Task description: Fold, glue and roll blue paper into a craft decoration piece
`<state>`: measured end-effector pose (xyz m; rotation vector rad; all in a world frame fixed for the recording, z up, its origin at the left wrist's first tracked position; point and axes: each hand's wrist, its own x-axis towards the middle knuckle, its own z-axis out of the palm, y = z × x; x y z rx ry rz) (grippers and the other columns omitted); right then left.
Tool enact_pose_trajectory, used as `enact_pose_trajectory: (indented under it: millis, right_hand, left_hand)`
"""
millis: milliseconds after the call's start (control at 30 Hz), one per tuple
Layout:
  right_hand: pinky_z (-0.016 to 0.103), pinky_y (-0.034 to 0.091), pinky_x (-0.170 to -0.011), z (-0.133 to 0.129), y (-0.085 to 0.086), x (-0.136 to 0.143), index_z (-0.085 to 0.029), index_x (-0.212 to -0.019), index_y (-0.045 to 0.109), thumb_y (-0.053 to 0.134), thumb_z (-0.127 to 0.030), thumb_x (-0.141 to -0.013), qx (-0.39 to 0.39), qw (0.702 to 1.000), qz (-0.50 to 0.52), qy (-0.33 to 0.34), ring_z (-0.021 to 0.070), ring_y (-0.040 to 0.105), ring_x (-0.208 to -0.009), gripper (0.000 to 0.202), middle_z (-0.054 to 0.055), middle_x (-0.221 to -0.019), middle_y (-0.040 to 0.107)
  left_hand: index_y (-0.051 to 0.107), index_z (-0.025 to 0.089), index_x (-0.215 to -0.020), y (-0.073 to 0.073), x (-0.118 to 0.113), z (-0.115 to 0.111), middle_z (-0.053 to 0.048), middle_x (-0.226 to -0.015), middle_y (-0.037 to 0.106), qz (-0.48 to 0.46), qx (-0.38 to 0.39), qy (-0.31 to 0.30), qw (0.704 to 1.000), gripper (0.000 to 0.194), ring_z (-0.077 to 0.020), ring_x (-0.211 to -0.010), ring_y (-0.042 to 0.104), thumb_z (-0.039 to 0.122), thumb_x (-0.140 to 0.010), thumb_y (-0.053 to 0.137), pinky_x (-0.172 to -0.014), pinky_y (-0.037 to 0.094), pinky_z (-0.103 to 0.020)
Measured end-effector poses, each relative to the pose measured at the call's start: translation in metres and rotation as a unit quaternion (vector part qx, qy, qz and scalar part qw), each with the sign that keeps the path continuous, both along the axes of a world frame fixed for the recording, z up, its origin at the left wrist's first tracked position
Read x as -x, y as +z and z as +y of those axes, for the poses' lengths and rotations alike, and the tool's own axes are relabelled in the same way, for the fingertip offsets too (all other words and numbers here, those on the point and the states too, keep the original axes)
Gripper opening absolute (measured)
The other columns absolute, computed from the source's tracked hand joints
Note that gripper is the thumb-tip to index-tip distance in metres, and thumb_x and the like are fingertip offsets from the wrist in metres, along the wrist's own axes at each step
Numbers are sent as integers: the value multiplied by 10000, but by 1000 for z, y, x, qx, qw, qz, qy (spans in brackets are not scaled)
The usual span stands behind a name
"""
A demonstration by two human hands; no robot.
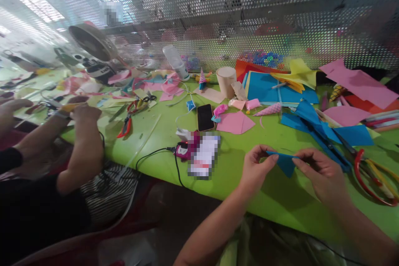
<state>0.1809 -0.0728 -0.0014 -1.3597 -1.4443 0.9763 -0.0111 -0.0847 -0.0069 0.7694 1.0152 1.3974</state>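
Above the green table's front edge, I hold a small folded piece of blue craft sheet (285, 164) between both hands. My left hand (258, 163) pinches its left corner with thumb and fingers. The right corner is gripped by my right hand (321, 170), thumb against fingertips. Its lower part hangs down as a point. Just beyond my right hand lie a blue stapler-like tool (327, 146) and scissors (375, 178) with red and yellow handles. Blue scraps (304, 112) are heaped behind them.
A blurred phone (204, 156) rests beside a power strip (183, 149) with cables. Farther back are a dark phone (205, 117), pink sheets (235, 122), a cream roll (226, 82) and blue sheets (264, 87). On the left, a co-worker's arms (82, 133) reach over the table near orange-handled pliers (126, 124).
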Motion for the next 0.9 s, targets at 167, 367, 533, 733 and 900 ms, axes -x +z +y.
enact_pose_trajectory:
  millis: [167,367,533,733,900]
  right_hand:
    - [332,517,-643,-1,2,1,-260,-873,781,827,-525,-853,-4,1000,-3,10,199,649,-706,269,14,-789,715]
    - [350,535,-661,-2,5,3,-276,-858,786,828,-553,-847,-15,1000,-10,6,224,657,-732,280,35,-814,739]
    - [329,528,-647,0,6,4,-246,-847,795,838,-521,-839,-11,1000,-1,8,213,663,-714,279,38,-795,742]
    - [309,508,-619,0,7,4,-241,-837,795,835,-515,-836,-17,1000,-5,11,200,654,-688,277,38,-775,746]
    - [310,518,-646,-1,0,2,-251,-869,794,828,-545,-861,-27,999,-8,22,207,668,-733,296,42,-814,755]
  left_hand:
    - [736,178,-869,-1,0,0,-37,-873,731,13,-2,3,1000,326,-167,-834,634,410,-755,934,-848,515,-309]
    - [724,183,-863,-1,0,0,-31,-864,716,14,-6,1,1000,346,-164,-827,625,431,-751,938,-847,511,-308]
    - [748,182,-883,0,-1,-1,-39,-881,733,10,7,-10,1000,349,-168,-838,637,434,-749,948,-855,524,-310]
    - [743,181,-865,0,-1,-1,-34,-850,722,15,0,-12,1000,332,-167,-832,626,420,-757,947,-857,518,-314]
    - [734,181,-852,1,-1,0,-29,-831,705,20,5,-11,1000,343,-167,-820,615,426,-742,947,-838,505,-306]
